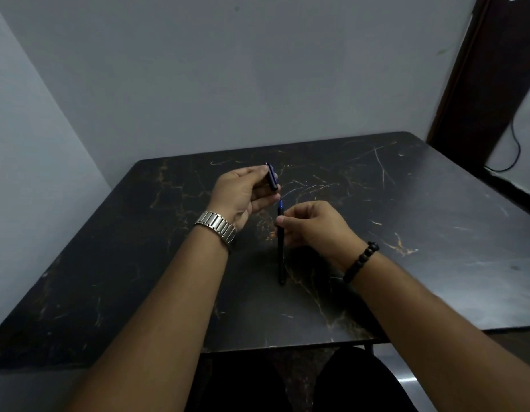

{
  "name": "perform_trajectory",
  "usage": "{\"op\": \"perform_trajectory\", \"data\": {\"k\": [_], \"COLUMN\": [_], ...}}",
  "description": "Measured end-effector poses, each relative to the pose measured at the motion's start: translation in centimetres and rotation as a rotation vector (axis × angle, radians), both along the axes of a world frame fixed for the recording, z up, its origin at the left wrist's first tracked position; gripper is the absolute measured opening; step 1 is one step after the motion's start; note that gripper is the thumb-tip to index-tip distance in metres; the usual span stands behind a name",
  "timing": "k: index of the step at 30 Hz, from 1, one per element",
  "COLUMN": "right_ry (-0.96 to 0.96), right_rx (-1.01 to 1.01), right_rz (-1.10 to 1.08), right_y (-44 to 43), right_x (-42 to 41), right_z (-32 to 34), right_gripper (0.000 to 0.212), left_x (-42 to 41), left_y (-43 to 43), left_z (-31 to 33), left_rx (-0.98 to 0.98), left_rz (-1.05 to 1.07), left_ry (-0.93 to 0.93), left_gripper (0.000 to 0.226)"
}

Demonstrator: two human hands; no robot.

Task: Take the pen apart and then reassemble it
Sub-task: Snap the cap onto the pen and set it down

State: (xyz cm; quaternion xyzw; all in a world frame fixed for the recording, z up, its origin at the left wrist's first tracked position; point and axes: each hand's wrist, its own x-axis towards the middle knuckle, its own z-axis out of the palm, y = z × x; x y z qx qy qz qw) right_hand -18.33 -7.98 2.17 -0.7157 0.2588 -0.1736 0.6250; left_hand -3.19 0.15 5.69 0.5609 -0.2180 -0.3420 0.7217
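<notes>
A dark table [406,203] with a marble pattern of orange and white veins is seen, pushed against a grey wall [228,69]. Both forearms are stretched over its near edge, and the hands are held above the middle of the table.

The right hand [314,227] is closed around the pen body [280,251], with the fingers [283,220] pinched on its upper part. The black body is kept almost upright, its blue tip pointing toward the far edge and its lower end close to the table surface; it cannot be told if it touches.

The left hand [242,193] is closed on the pen cap [272,176], which is gripped between thumb and fingers. The cap is held apart from the tip, just beyond it.

A metal watch [217,227] is worn on the left wrist, and a bracelet of dark beads [360,261] on the right wrist.
</notes>
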Motion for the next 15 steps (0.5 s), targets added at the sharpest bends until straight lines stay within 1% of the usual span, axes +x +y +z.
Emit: {"op": "perform_trajectory", "data": {"k": [2, 6, 12, 15], "right_ry": [0.002, -0.007, -0.073, -0.104], "right_rx": [-0.011, -0.014, -0.025, 0.072], "right_rz": [0.020, 0.023, -0.011, 0.006], "right_y": [0.1, 0.1, 0.2, 0.4], "right_x": [0.1, 0.0, -0.3, -0.5], "right_z": [0.0, 0.1, 0.4, 0.6], "right_gripper": [0.009, 0.009, 0.012, 0.014], "left_x": [-0.1, -0.4, -1.3, -1.5], "left_y": [0.2, 0.4, 0.6, 0.6], "left_z": [-0.1, -0.2, -0.6, -0.9], "left_rx": [-0.013, 0.017, 0.052, 0.042], "left_rz": [-0.014, -0.037, -0.048, -0.046], "left_ry": [-0.020, -0.119, -0.209, -0.233], "left_gripper": [0.013, 0.013, 0.009, 0.010]}}
